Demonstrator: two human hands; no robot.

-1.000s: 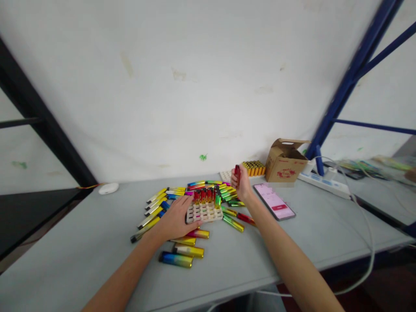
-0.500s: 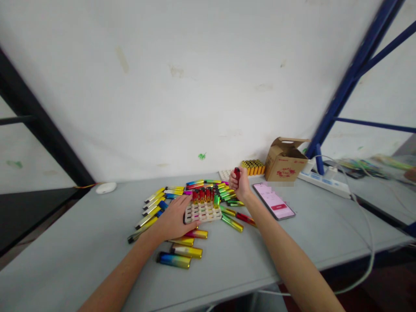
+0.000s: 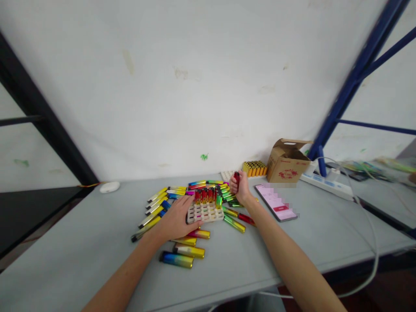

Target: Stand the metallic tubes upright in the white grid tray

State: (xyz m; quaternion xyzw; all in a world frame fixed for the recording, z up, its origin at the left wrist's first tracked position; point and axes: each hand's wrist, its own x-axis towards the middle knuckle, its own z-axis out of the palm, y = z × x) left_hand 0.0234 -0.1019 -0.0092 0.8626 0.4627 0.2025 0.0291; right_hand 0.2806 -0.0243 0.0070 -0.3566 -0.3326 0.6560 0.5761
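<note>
A cream tray with rows of square holes (image 3: 204,213) lies on the grey table (image 3: 81,242); several red lighters (image 3: 204,195) and a green one stand in its far row. My left hand (image 3: 173,221) rests flat with fingers apart against the tray's left edge. My right hand (image 3: 241,189) is closed round a red lighter (image 3: 237,178), held upright just right of the tray's far corner. Many shiny multicoloured lighters (image 3: 182,259) lie scattered around the tray on all sides.
A phone with a pink screen (image 3: 276,208) lies right of my right hand. Behind it stand an open cardboard box (image 3: 287,161), a block of yellow lighters (image 3: 254,168) and a white power strip (image 3: 328,184) with a cable. A white oval object (image 3: 109,187) sits far left.
My right hand has dropped slightly and moved left toward the tray with the red lighter. My left hand has stayed on the tray's edge.
</note>
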